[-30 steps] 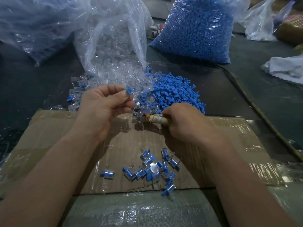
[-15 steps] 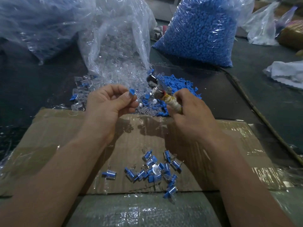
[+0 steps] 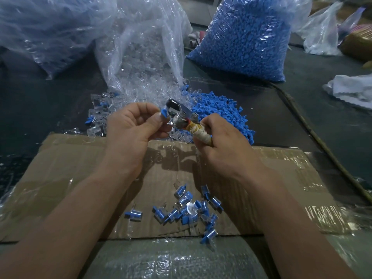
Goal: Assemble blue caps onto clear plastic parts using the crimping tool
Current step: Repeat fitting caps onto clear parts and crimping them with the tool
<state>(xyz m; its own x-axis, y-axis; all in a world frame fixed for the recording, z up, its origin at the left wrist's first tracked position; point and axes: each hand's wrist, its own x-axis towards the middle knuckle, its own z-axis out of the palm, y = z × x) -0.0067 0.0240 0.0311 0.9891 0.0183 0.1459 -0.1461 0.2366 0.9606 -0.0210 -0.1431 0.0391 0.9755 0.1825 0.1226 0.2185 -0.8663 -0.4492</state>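
**Cap held at the tool head**

The left hand (image 3: 132, 125) pinches a single blue cap (image 3: 164, 113) between thumb and forefinger, the other fingers curled in. The right hand (image 3: 223, 141) grips the tape-wrapped handle of the crimping tool (image 3: 179, 119), whose shiny metal head points up and to the left. The cap sits right against that head; whether a clear part is seated in the tool cannot be told.

Both hands are raised above the far edge of a taped cardboard sheet (image 3: 70, 178) on the dark worktop (image 3: 30, 109). Beyond them lie a loose heap of caps (image 3: 221, 111) and clear parts (image 3: 141, 87) spilling from an open bag. A full bag of caps (image 3: 241, 37) stands behind on the right. Finished pieces (image 3: 191, 208), clear with blue ends, lie scattered on the cardboard between the forearms.
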